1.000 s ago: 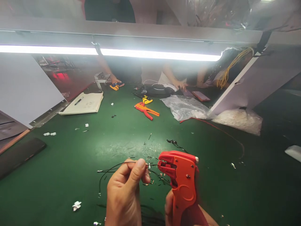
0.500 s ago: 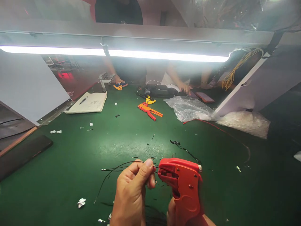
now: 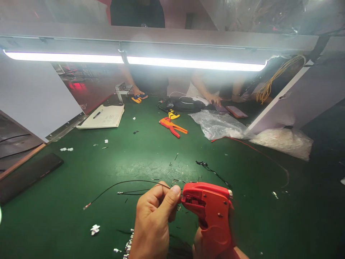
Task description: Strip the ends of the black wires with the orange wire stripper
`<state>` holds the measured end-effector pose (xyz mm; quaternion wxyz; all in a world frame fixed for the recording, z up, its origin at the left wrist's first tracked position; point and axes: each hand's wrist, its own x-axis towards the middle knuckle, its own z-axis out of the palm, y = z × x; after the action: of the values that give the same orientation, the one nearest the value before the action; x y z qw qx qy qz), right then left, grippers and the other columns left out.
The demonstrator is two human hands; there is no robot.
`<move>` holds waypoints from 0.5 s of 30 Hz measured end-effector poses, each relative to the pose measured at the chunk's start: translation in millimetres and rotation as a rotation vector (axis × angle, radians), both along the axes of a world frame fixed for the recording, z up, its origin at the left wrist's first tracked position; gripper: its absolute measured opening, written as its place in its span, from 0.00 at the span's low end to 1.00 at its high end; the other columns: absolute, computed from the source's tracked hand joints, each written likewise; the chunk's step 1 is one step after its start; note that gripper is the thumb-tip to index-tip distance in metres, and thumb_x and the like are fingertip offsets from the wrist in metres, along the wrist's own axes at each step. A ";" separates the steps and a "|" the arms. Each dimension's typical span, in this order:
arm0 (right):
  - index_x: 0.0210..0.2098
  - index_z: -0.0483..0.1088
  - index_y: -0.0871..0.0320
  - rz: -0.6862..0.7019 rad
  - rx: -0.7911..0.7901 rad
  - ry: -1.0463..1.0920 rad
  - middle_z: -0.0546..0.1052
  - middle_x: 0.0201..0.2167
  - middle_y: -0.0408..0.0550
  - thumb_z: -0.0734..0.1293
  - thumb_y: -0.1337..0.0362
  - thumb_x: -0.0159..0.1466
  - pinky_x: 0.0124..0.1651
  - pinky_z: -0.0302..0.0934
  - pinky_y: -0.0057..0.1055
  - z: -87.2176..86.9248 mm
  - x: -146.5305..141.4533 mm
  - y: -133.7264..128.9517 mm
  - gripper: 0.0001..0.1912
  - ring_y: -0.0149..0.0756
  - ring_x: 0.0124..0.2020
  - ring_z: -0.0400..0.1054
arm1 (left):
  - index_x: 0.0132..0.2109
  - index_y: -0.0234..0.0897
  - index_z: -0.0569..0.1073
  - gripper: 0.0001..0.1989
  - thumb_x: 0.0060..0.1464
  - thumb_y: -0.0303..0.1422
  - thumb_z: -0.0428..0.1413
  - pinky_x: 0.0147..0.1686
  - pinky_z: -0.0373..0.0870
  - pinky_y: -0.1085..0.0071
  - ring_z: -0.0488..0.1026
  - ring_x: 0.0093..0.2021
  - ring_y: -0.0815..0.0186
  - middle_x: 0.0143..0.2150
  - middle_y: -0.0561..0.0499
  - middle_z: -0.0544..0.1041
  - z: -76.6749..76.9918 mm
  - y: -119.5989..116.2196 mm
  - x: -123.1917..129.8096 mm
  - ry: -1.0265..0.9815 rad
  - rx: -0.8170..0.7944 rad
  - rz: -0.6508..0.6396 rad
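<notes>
Black wire (image 3: 115, 184) was pinched between the thumb and fingers of the left hand (image 3: 157, 216), its far end trailing out to the left over the green table (image 3: 151, 147) and its near end at the jaws of the red wire stripper (image 3: 208, 212). Just beside it, the right hand (image 3: 198, 241) was closed round the stripper's handle, the two hands near each other but apart. Beyond the hands lay the orange-and-red pliers (image 3: 172, 126), with an open notebook (image 3: 104, 117) farther left and a clear plastic bag (image 3: 217, 124) farther right.
</notes>
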<state>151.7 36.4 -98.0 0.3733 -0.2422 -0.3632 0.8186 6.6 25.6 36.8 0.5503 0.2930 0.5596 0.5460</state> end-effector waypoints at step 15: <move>0.51 0.71 0.59 0.053 -0.104 -0.006 0.78 0.43 0.49 0.67 0.53 0.70 0.39 0.73 0.38 56.7 39.1 -36.0 0.17 0.38 0.37 0.75 | 0.19 0.40 0.60 0.21 0.51 0.41 0.60 0.24 0.49 0.71 0.48 0.23 0.71 0.20 0.59 0.54 -6.2 2.8 -5.6 0.010 0.007 -0.043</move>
<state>190.8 0.3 -41.3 0.3373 -0.2539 -0.3276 0.8452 1.0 28.5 30.6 0.5584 0.3094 0.5540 0.5344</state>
